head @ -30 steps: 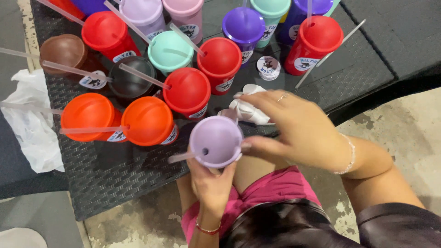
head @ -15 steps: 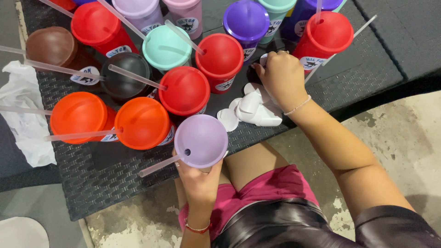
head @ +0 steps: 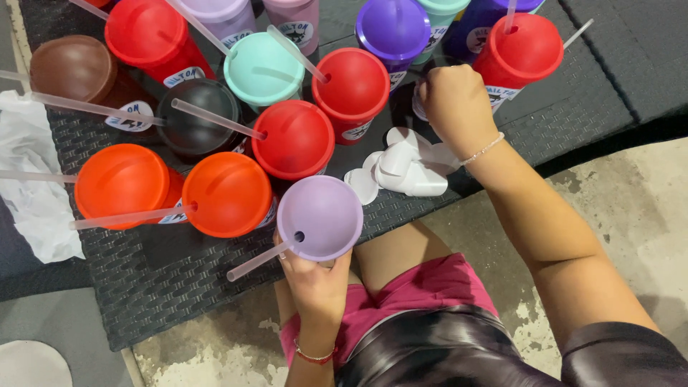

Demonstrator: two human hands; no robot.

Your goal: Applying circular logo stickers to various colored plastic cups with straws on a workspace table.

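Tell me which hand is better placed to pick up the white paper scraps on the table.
Right. The right hand hovers just above the white paper scraps and looks empty, while the left hand is busy gripping the lilac cup.

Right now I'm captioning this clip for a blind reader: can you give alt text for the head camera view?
A seated person's left hand holds a lilac lidded cup with a straw at the edge of a dark woven table, while the right hand reaches among many coloured lidded cups. Crumpled white paper lies beside that hand.
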